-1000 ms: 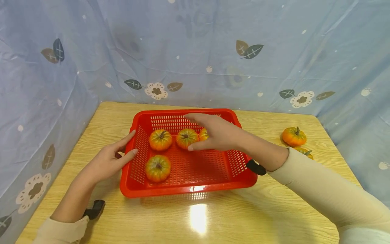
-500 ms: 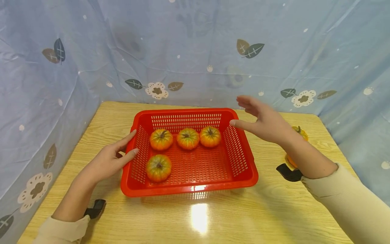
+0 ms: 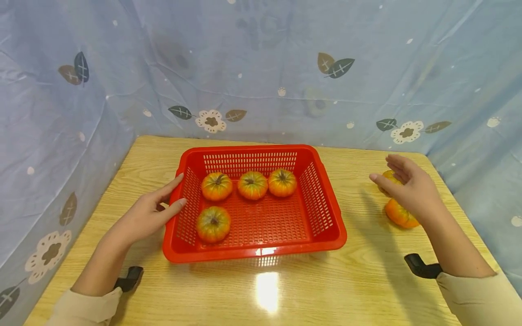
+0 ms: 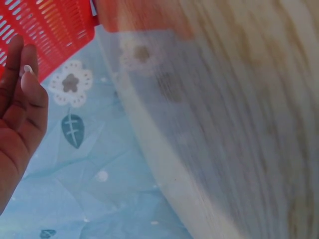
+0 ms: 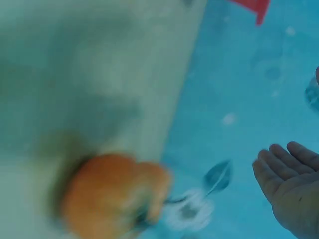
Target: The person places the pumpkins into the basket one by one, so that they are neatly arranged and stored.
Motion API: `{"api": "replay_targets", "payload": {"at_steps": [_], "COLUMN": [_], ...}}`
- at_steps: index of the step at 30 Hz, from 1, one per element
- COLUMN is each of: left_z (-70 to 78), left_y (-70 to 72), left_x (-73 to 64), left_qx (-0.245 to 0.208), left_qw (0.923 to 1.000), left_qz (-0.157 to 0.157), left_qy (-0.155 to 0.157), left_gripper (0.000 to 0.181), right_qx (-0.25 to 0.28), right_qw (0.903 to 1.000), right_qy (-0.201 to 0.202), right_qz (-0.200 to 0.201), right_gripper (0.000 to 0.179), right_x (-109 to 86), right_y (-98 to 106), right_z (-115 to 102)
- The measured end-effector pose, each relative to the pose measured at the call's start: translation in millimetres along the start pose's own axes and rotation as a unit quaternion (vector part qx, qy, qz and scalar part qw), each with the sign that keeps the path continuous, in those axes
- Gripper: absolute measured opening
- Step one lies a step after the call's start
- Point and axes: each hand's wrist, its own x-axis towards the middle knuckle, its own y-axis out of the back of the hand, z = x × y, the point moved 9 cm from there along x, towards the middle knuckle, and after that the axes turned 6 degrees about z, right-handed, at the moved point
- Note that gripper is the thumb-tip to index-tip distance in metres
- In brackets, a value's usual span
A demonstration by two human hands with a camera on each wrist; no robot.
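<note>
A red plastic basket (image 3: 302, 246) with slotted walls stands on the table. Inside it, three small orange pumpkins (image 3: 252, 185) form a row along the back, and another pumpkin (image 3: 214, 224) sits at the front left. My left hand (image 3: 152, 210) rests against the basket's left rim, its index finger and thumb extended; the left wrist view shows its fingers beside the red wall. To the right of the basket, my right hand (image 3: 416, 190) hovers with spread fingers over two more pumpkins. It partly covers the nearer pumpkin (image 3: 398, 215) and the farther pumpkin (image 3: 389, 175).
The wooden table (image 3: 326, 290) ends at a blue patterned curtain (image 3: 261, 81) at the back and on both sides. Black straps with mounts, such as the right mount (image 3: 422, 267), sit on both wrists.
My right hand has moved right, from over the basket to the pumpkins on the table, uncovering the back row's right pumpkin. My left hand stays at the rim.
</note>
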Motion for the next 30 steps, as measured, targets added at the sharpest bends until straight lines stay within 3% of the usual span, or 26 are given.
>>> {"api": "replay_targets", "payload": {"at_steps": [3, 9, 12, 16, 23, 30], "left_z": [-0.2, -0.4, -0.6, -1.4, -2.3, 0.8], "left_y": [-0.4, 1.1, 1.0, 0.6, -0.4, -1.1], "left_x": [-0.1, -0.9, -0.9, -1.0, -1.4, -0.4], "left_qx": [0.001, -0.001, -0.001, -0.004, -0.004, -0.003], "left_qw": [1.0000, 1.0000, 1.0000, 1.0000, 1.0000, 1.0000], "left_qz": [-0.001, 0.001, 0.003, 0.005, 0.000, -0.005], "left_qy": [0.002, 0.004, 0.000, -0.002, 0.005, 0.002], "left_gripper": [0.068, 0.067, 0.067, 0.067, 0.067, 0.067], "right_qx": [-0.001, -0.006, -0.019, -0.032, -0.049, -0.071], "right_qw": [0.9992, 0.9888, 0.9844, 0.9849, 0.9901, 0.9931], "right_qy": [-0.027, -0.063, -0.083, -0.107, -0.117, -0.086], "right_qz": [0.030, 0.135, 0.154, 0.132, 0.061, 0.035], "right_gripper": [0.096, 0.095, 0.097, 0.100, 0.104, 0.099], "right_x": [-9.9, -28.0, -33.6, -35.3, -32.8, -30.7], "right_y": [7.3, 18.3, 19.3, 17.3, 6.7, -0.3], "right_z": [34.5, 91.9, 113.0, 128.2, 134.0, 136.3]}}
